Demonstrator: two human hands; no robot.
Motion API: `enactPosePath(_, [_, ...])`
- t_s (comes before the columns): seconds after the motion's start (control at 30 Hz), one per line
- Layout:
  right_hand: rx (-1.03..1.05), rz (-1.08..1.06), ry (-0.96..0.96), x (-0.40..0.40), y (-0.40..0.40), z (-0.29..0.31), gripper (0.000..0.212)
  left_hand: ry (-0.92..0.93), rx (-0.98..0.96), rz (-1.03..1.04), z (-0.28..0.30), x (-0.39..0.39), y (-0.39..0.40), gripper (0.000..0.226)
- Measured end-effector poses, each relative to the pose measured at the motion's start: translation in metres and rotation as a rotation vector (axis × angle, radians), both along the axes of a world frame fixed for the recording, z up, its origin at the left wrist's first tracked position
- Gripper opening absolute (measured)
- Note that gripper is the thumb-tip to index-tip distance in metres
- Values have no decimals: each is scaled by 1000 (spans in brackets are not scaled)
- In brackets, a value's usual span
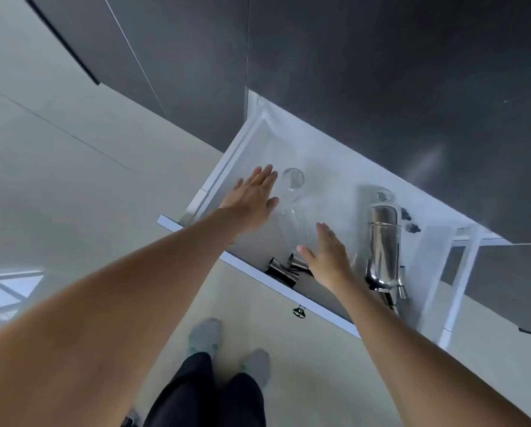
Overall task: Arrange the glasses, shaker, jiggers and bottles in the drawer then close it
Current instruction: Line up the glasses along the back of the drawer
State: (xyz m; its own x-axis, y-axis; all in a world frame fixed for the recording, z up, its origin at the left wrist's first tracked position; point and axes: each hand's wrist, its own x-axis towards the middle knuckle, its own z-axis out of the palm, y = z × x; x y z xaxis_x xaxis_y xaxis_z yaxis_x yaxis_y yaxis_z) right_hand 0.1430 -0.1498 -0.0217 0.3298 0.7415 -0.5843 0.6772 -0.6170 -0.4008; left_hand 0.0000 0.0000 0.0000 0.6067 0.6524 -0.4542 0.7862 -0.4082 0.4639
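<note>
The drawer [227,167] stands pulled out from the dark cabinet front, with the person standing at its front edge.

Left hand [253,195]: flat and open, fingers extended and lying close together, thumb out to the side, holding nothing. It hovers near the drawer's left wall, just beside a clear glass bottle [292,204]. Contact with the bottle cannot be confirmed.

The clear glass bottle lies on its side along the drawer floor, neck toward the back. Its outline is faint against the white lining.

Jiggers [284,268]: dark metal, lying against the front edge, between the two hands.

Right hand [327,257]: open, fingers straight and together, thumb apart, empty, over the front part of the drawer just beside the jiggers.

Shaker [382,238]: polished steel, lying lengthwise toward the right side, with further metal bar pieces at its front end that are too blurred to identify.

Risks: the bottle and shaker are round and lie loose, so a hard shove on the drawer is likely to roll them into each other or into the walls. Glass striking steel may chip. The bottle's transparency invites an accidental knock.
</note>
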Motion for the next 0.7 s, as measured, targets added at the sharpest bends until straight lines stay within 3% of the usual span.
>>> enactPosePath(0.2, [92,-119,-28,-8,17,-51,85,-171,35,-64,-49,33,20,66])
enactPosePath(0.33, [153,-187,-6,-8,11,-69,72,-188,38,-30,-65,43,23,70])
enactPosePath(0.53, [242,-282,-23,4,22,-59,56,-206,83,60,-66,47,40,65])
enactPosePath(0.7, [274,-247,-117,25,61,-35,56,-174,147,149,-60,52,64,66])
